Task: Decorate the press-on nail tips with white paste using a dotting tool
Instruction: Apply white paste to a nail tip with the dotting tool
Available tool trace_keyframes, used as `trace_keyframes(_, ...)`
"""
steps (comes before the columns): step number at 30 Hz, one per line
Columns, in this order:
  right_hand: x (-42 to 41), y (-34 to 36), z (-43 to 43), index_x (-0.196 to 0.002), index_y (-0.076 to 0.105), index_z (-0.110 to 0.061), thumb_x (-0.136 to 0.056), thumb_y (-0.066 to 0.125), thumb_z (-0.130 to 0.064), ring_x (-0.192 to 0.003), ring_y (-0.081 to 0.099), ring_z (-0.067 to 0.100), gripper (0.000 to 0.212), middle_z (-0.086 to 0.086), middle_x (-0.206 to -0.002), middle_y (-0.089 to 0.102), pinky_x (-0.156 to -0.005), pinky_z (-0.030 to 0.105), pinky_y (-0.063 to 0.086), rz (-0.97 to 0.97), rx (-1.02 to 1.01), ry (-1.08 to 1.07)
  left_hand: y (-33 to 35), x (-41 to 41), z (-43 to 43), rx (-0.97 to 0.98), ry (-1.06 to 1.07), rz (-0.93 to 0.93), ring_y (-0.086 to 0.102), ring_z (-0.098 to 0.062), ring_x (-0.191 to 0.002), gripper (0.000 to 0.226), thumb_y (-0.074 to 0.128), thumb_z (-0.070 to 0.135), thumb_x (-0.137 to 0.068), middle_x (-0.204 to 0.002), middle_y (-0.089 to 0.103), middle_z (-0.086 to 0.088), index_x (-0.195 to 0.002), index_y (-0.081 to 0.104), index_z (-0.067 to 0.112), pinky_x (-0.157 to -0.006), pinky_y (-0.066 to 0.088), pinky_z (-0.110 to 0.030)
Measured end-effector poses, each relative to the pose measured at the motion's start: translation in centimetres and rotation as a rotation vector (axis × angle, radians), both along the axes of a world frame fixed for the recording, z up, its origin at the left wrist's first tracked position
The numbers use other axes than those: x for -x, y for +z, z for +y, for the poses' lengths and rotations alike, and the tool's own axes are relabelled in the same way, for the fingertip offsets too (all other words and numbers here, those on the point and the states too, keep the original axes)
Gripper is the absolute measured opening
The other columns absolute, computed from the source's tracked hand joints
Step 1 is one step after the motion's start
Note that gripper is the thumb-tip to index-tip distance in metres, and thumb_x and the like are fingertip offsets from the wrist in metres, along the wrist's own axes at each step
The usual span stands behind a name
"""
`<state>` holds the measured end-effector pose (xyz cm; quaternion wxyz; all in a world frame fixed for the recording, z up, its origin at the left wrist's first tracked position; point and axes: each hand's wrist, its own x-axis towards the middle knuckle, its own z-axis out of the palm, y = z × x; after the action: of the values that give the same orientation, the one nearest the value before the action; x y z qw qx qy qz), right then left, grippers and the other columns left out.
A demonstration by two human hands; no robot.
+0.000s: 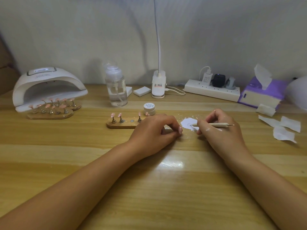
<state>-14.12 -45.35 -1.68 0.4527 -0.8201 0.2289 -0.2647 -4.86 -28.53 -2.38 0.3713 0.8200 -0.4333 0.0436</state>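
Note:
My right hand [219, 128] grips a wooden dotting tool [216, 125] whose tip touches a smear of white paste [188, 124] on the table. My left hand [156, 128] rests beside the smear and pinches a small stand carrying a pink nail tip [180, 130]. Just behind it lies a wooden holder [121, 125] with three more pink nail tips on metal stands and one empty slot. A small white paste jar [149, 108] stands behind the holder.
A white nail lamp [48, 87] sits at the back left, with two more holders of pink tips [53, 107] before it. Along the back are a clear pump bottle [116, 87], a clip lamp base [158, 85], a power strip [212, 90], a tissue pack [262, 92] and paper pieces [282, 128].

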Motion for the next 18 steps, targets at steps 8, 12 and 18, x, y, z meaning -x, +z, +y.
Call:
trace_keyframes(8,0.01,0.17,0.20,-0.076,0.057,-0.018,-0.080,0.064,-0.034,-0.082,0.069,0.023,0.018,-0.001,-0.073,0.073,-0.083,0.045,0.054,0.014,0.015,0.002,0.05,0.02,-0.03,0.021,-0.019,0.013,0.055,-0.001,-0.063,0.014,0.072,0.026,-0.086,-0.084,0.064,0.022,-0.082,0.067,0.039,-0.065,0.038,-0.020)
trace_keyframes(12,-0.08,-0.01,0.17,-0.074,0.057,-0.018,-0.080,0.065,-0.031,-0.078,0.071,0.022,0.016,-0.004,-0.067,0.073,-0.082,0.044,0.055,0.012,-0.014,-0.002,-0.01,0.05,-0.07,0.019,-0.022,0.025,0.055,-0.001,-0.063,0.013,0.072,0.027,-0.087,-0.084,0.064,0.022,-0.082,0.067,0.038,-0.072,0.045,-0.024)
trace_keyframes(18,-0.11,-0.26,-0.05,-0.077,0.058,-0.019,-0.083,0.066,-0.037,-0.079,0.067,0.016,0.020,-0.009,-0.069,0.072,-0.076,0.037,0.050,0.013,0.010,0.002,0.07,0.12,0.03,0.009,-0.024,0.011,0.056,-0.002,-0.065,0.013,0.071,0.029,-0.087,-0.082,0.062,0.026,-0.082,0.067,0.040,-0.073,0.044,-0.024)
